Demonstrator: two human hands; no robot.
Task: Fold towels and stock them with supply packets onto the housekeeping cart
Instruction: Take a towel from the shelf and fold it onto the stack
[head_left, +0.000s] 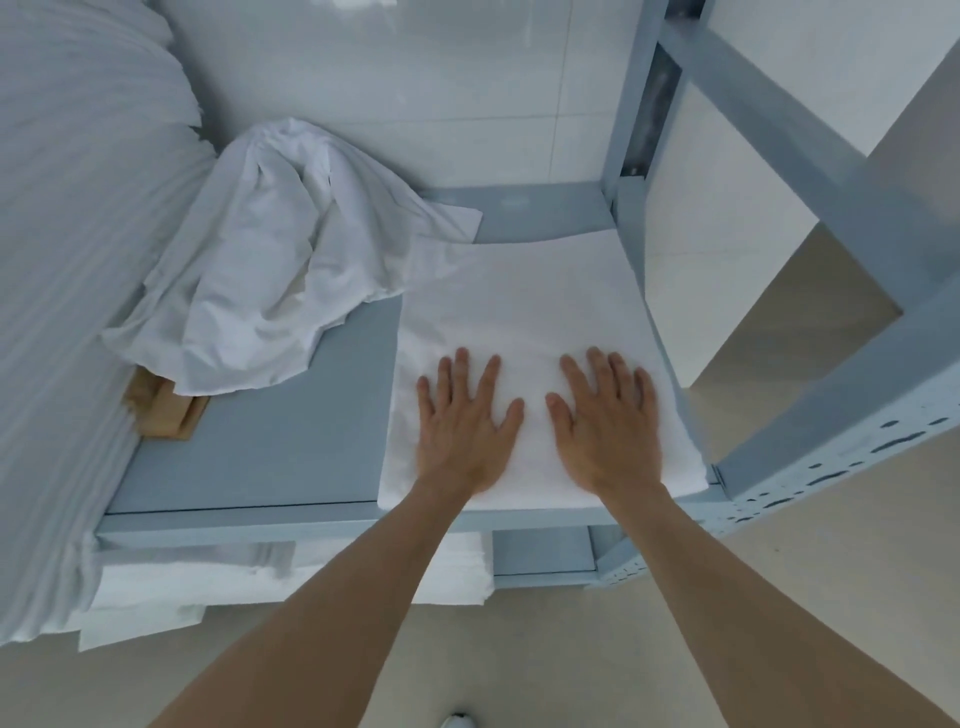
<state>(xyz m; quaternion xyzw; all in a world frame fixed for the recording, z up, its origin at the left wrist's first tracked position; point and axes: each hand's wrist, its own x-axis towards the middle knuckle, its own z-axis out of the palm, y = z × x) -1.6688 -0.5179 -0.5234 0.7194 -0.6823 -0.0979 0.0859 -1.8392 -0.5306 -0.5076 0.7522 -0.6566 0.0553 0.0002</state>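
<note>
A folded white towel lies flat on the right part of the blue-grey cart shelf. My left hand and my right hand press side by side on its near half, palms down, fingers spread and straight. A crumpled white cloth is heaped at the shelf's back left. Brown paper packets peek out from under that cloth at the left edge.
Striped white bedding bulges along the left side. Folded white linen sits on the lower shelf. Blue-grey cart posts and a perforated rail rise on the right. A white tiled wall stands behind, beige floor below.
</note>
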